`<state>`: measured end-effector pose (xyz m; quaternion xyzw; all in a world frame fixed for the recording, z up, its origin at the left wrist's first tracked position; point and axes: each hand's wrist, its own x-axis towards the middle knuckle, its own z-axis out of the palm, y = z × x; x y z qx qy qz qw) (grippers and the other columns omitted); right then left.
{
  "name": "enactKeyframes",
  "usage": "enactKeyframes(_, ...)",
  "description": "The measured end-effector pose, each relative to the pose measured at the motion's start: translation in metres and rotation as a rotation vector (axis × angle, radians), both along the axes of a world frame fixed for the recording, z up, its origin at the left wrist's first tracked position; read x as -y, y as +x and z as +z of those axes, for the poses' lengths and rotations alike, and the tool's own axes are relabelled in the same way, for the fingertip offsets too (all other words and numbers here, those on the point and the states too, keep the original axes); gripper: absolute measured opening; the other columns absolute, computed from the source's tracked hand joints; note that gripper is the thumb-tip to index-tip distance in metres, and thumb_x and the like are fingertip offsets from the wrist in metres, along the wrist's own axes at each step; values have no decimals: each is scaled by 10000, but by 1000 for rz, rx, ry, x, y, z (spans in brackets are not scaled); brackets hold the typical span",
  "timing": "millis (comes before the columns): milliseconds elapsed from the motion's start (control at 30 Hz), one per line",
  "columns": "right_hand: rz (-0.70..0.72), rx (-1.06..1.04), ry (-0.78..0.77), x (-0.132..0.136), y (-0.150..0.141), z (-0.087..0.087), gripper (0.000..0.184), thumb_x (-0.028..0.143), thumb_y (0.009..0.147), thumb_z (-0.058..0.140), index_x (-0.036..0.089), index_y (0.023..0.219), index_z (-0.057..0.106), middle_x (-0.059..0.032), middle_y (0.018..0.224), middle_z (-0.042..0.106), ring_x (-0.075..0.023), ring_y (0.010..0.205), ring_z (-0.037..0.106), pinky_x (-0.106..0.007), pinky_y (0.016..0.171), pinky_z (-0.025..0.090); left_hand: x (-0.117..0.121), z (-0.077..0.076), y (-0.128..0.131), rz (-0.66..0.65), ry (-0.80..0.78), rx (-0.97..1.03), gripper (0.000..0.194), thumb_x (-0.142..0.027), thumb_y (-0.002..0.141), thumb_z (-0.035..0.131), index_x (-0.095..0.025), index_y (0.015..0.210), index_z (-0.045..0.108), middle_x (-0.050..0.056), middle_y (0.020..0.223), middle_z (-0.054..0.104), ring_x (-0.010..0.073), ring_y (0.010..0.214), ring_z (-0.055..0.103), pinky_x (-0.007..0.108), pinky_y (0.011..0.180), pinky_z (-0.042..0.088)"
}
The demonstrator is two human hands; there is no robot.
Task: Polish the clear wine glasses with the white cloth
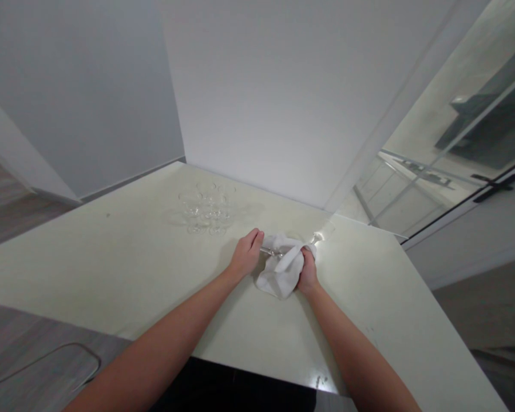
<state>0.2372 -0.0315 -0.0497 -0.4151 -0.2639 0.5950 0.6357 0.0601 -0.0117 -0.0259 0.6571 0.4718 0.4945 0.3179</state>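
My left hand (246,253) is closed around one end of a clear stemmed glass (271,251), whose stem shows between the fingers and the cloth. A crumpled white cloth (278,277) covers the glass's other end and hangs down above the table. My right hand (308,272) is closed on the cloth from the right side, and most of its fingers are hidden in the folds. Just beyond the right hand, a bright, clear glassy shape (317,236) shows; I cannot tell whether it belongs to another glass.
Several clear stemmed glasses (206,212) stand grouped on the pale table (124,252), left of my hands. A white wall (266,103) rises behind the table. To the right is a glazed door with a black handle (495,186). A thin cable (75,344) lies at lower left.
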Motion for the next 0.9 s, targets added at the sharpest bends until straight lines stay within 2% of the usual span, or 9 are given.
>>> enactKeyframes(233, 12, -9, -13, 0, 0, 1, 167, 389, 702, 585, 224, 723, 600, 34, 634, 686, -203, 691, 662, -312, 709, 542, 1, 2, 0, -1, -10, -16, 402, -482, 949, 321, -202, 672, 400, -34, 608, 411, 131, 613, 420, 261, 589, 303)
enactKeyframes(500, 27, -10, -21, 1, -1, 1, 200, 400, 688, 591, 213, 750, 629, 10, 688, 723, -239, 813, 698, -344, 786, 558, 1, 2, 0, -12, 2, -41, 398, -478, 949, 319, -202, 672, 394, -35, 606, 410, 129, 607, 423, 264, 590, 298)
enactKeyframes(667, 80, -10, -84, 2, -1, 2, 299, 451, 710, 567, 195, 834, 660, -27, 756, 747, -260, 893, 699, -368, 832, 553, 1, 2, 0, -28, -1, -52, 385, -471, 945, 335, -199, 680, 403, -39, 610, 421, 124, 605, 430, 261, 589, 298)
enactKeyframes(900, 110, -1, -113, 3, -3, 5, 337, 488, 707, 560, 189, 818, 670, -43, 768, 752, -271, 920, 698, -377, 853, 551, 2, 3, 0, -28, -5, -42, 366, -472, 922, 398, -193, 689, 430, -50, 590, 413, 116, 585, 412, 254, 576, 289)
